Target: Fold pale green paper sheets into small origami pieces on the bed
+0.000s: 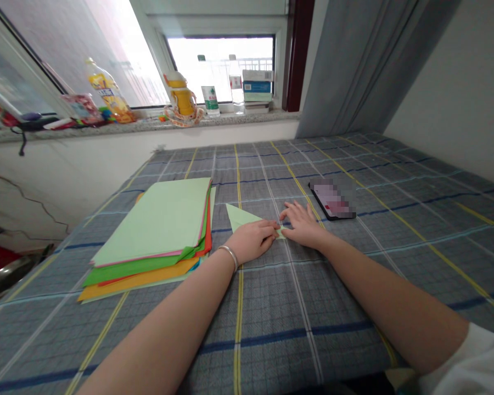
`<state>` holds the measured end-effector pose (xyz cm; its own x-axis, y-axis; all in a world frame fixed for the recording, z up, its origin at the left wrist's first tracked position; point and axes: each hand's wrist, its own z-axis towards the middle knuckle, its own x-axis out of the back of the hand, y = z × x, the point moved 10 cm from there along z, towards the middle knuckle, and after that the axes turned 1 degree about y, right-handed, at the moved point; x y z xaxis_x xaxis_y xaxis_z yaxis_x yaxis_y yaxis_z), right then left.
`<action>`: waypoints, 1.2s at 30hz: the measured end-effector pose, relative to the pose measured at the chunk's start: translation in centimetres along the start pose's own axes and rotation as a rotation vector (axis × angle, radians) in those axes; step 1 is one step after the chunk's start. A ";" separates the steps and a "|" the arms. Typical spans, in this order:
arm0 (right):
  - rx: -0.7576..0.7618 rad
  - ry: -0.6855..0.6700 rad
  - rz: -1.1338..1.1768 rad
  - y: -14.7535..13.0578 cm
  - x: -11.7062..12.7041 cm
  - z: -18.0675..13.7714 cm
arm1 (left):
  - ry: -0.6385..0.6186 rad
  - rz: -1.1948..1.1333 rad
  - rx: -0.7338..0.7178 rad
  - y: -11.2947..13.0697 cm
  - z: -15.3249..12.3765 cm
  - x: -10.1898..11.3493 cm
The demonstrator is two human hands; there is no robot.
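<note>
A light green sheet of paper (pixel 237 216), folded to a pointed triangular shape, lies on the checked cloth. My left hand (pixel 253 240), with a bangle at its wrist, rests over its lower part, fingers close together and pressing on the paper. Part of the sheet is hidden under that hand. At the paper's right tip is my right hand (pixel 302 224), its fingers spread and lightly bent, the thumb touching or very near the tip. A stack of coloured paper (pixel 160 216), light green on top, lies left of my hands.
A phone (pixel 332 200) lies beyond my right hand. The checked cloth (pixel 271 307) covers the surface up to the wall. On the windowsill (pixel 148 125) stand a yellow drink bottle (pixel 107 90), a yellow cup with a strap (pixel 182 94), a clear bottle (pixel 236 88) and boxes (pixel 257 86).
</note>
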<state>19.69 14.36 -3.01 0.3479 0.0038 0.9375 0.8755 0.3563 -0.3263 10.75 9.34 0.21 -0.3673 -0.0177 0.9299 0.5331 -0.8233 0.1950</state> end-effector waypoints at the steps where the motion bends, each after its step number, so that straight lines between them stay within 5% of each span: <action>1: -0.007 -0.014 0.003 0.1 0.0 0.0 | -0.006 0.021 -0.003 0.1 0.0 0.1; 14: -0.048 -0.053 0.023 1.5 0.1 0.3 | -0.015 0.011 -0.062 -0.3 -0.8 1.2; 25: 0.013 0.087 0.119 1.2 1.1 0.2 | 0.101 -0.119 0.135 -2.6 -1.2 1.5; 36: 0.026 0.095 0.052 -0.6 1.3 -0.3 | -0.033 0.108 0.119 -2.0 -1.1 0.2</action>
<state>19.70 13.89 -1.62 0.4241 -0.0647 0.9033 0.8468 0.3820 -0.3702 8.77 10.33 -0.28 -0.2789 -0.0824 0.9568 0.6552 -0.7447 0.1269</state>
